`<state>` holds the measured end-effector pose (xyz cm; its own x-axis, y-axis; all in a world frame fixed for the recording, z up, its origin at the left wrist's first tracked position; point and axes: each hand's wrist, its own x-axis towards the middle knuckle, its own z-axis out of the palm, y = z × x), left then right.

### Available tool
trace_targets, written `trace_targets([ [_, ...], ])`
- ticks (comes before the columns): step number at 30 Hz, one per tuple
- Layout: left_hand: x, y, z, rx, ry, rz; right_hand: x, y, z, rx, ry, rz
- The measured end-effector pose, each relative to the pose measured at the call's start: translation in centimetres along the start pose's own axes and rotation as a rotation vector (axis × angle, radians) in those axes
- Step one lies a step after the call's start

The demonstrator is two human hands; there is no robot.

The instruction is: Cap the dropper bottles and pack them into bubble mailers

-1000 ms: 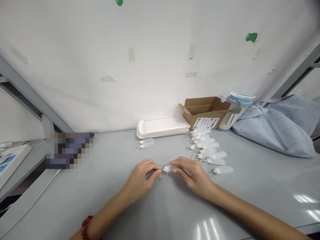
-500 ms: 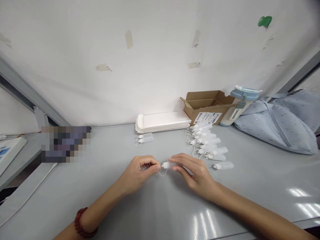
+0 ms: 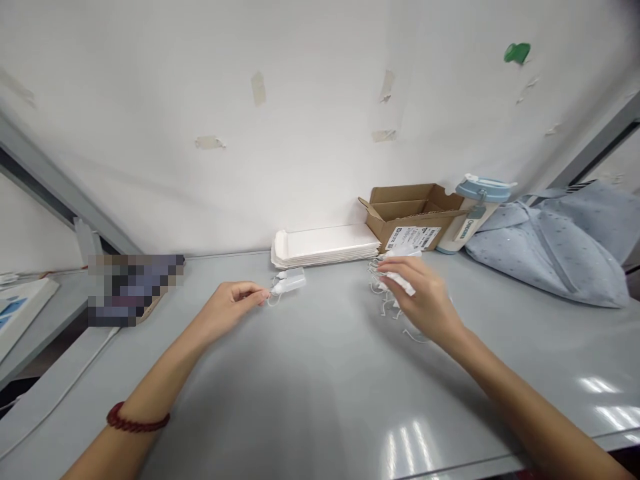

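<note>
The left hand (image 3: 235, 303) pinched the nozzle end of a small translucent white plastic dropper bottle (image 3: 291, 285), which extended rightward from the fingertips, long axis near left-right; that hand was nearer. One similar bottle (image 3: 295, 271) lay just beyond on the grey tabletop (image 3: 300, 380). The right hand (image 3: 420, 290) curled narrowly about a third bottle (image 3: 403, 283), grip unconfirmed; the partly hidden pile (image 3: 404, 251) defied counting.

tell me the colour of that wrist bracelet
The bracelet is dark red, shown best in the head view.
</note>
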<state>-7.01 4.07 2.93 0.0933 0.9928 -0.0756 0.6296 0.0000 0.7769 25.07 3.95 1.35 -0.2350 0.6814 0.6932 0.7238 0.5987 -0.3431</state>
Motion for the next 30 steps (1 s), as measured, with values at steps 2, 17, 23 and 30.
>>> trace_targets([
  [2,0.3,-0.5,-0.3,0.016,0.006,-0.013,0.5,1.3,-0.8,-0.076,0.010,0.066],
  [17,1.4,-2.4,0.5,0.037,0.012,-0.029,0.8,4.9,-2.3,-0.295,-0.295,0.413],
  [23,1.5,-2.8,0.9,0.050,0.030,-0.017,0.7,4.8,-2.3,-0.301,-0.359,0.433],
  [30,1.4,-2.8,1.3,0.062,0.031,0.012,0.2,5.1,-2.2,-0.308,-0.385,0.375],
])
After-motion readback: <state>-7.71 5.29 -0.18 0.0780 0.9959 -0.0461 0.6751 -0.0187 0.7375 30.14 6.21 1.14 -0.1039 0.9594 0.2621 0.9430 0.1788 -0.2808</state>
